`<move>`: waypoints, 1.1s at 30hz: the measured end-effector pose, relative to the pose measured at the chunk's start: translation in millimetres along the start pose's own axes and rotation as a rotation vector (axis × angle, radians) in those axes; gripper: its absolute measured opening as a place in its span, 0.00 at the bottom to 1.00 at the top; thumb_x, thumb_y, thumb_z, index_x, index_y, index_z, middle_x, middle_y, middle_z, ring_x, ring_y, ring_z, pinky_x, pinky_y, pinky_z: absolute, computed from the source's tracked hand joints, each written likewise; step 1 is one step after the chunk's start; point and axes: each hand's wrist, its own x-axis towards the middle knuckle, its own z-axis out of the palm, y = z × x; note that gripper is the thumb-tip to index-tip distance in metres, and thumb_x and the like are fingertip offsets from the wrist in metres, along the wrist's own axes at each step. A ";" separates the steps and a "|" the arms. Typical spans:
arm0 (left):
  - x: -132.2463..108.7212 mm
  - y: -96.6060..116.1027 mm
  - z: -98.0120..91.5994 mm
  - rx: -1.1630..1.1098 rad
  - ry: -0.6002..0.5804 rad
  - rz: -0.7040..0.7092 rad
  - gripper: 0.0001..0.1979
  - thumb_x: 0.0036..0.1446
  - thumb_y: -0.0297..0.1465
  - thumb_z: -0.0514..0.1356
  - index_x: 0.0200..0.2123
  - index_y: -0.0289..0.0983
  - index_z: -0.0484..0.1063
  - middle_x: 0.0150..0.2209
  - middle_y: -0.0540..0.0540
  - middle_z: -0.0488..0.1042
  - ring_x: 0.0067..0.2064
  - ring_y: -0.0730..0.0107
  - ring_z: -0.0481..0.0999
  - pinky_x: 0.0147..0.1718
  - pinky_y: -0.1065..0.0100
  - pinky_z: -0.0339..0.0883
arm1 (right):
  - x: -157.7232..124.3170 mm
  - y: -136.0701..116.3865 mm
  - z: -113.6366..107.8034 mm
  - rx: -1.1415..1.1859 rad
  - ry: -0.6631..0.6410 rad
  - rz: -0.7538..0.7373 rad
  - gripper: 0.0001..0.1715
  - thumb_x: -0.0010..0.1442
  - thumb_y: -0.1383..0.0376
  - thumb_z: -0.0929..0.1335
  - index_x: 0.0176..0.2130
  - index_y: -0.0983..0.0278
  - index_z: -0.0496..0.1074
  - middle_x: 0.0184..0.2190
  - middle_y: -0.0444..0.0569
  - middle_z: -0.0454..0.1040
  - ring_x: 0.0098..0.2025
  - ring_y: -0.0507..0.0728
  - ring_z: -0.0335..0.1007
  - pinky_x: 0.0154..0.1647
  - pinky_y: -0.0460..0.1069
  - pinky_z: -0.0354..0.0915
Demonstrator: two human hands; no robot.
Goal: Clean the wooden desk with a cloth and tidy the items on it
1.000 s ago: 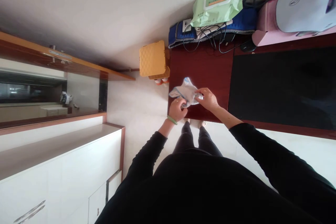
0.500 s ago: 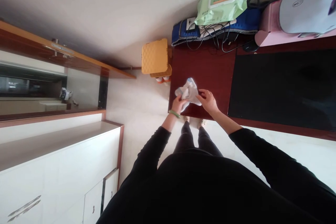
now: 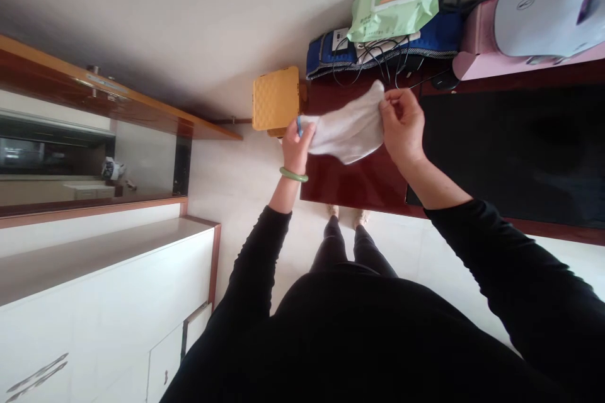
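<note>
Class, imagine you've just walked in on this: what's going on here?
Someone is holding a white cloth stretched out between two bare hands, mostly over the red table. The left hand, with a green bangle at its wrist, grips the end with a blue edge. The right hand pinches the other end. A black mat lies on the table to the right, and a green pack sits at the back.

white cloth (image 3: 352,129) across the way above the desk (image 3: 326,182), open floor (image 3: 246,182) leftward, cables (image 3: 378,58) and green pack (image 3: 394,12) barring the back
</note>
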 end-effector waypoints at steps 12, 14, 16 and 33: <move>-108.3 -74.0 10.7 0.525 -0.133 -0.235 0.24 0.70 0.31 0.62 0.67 0.38 0.72 0.70 0.30 0.72 0.76 0.43 0.67 0.73 0.41 0.67 | -138.8 62.8 -25.9 -0.306 -0.143 0.358 0.30 0.64 0.54 0.70 0.62 0.62 0.71 0.63 0.62 0.75 0.56 0.66 0.81 0.54 0.62 0.81; -113.8 -76.7 28.1 0.607 -0.268 -0.073 0.26 0.71 0.31 0.60 0.70 0.42 0.73 0.79 0.35 0.61 0.83 0.42 0.50 0.79 0.36 0.53 | -158.3 76.1 -45.8 -0.421 -0.091 0.264 0.33 0.66 0.54 0.68 0.66 0.62 0.70 0.68 0.64 0.71 0.67 0.69 0.75 0.63 0.67 0.78; -109.1 -78.0 55.8 0.640 -0.425 0.040 0.27 0.72 0.34 0.61 0.72 0.46 0.72 0.82 0.41 0.55 0.85 0.39 0.42 0.80 0.31 0.43 | -168.5 85.1 -67.3 -0.548 -0.077 0.147 0.34 0.69 0.55 0.67 0.68 0.63 0.69 0.72 0.65 0.68 0.74 0.71 0.66 0.72 0.71 0.69; 112.8 -156.2 167.3 0.613 -0.351 0.064 0.30 0.65 0.37 0.71 0.69 0.49 0.75 0.78 0.51 0.64 0.84 0.43 0.45 0.83 0.33 0.31 | -161.8 110.2 -71.2 -0.718 -0.024 0.071 0.36 0.72 0.55 0.66 0.73 0.63 0.67 0.77 0.63 0.64 0.82 0.74 0.53 0.80 0.76 0.53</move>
